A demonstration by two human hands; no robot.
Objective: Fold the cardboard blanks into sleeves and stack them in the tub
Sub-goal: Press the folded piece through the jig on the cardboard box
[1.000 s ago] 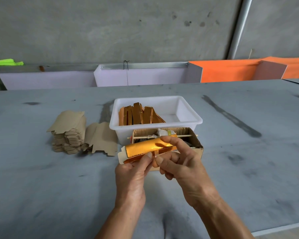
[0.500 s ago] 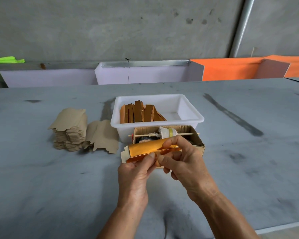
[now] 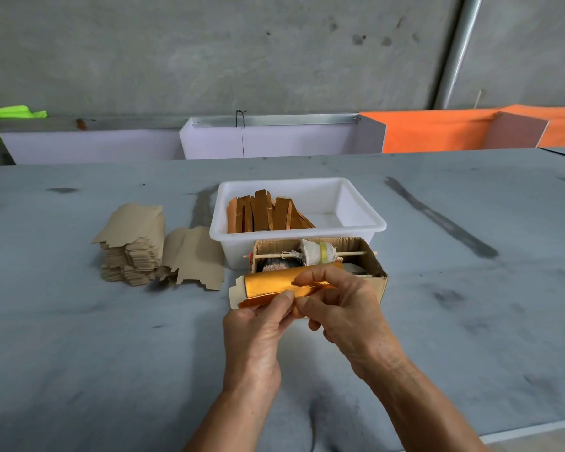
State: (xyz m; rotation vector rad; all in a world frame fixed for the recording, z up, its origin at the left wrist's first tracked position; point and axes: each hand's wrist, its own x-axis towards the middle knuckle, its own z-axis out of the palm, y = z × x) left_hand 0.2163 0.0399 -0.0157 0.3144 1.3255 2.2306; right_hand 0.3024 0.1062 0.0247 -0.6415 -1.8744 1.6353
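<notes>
Moved: your right hand point(image 3: 343, 308) has slid its fingers further over the sleeve point(image 3: 274, 287), closing the roll.
Left hand point(image 3: 258, 324): you pinch the sleeve's near edge with the thumb, steadying the seam.
Right hand: you curl round the sleeve's right end, pressing the flap down.
Sleeve: held above the table point(image 3: 79, 353), just before the box point(image 3: 377, 272).
Tub point(image 3: 366, 220): finished sleeves stand at its left, leaving room.
Blanks point(image 3: 134, 246): stacked left, within your reach.

Two hands, left hand point(image 3: 255, 334) and right hand point(image 3: 346, 308), share one gold sleeve point(image 3: 274, 285). One white tub point(image 3: 362, 220) at twelve o'clock; one cardboard box point(image 3: 377, 272); two piles of blanks point(image 3: 134, 243) at ten o'clock. Sleeves in the tub: too overlapped to count.
</notes>
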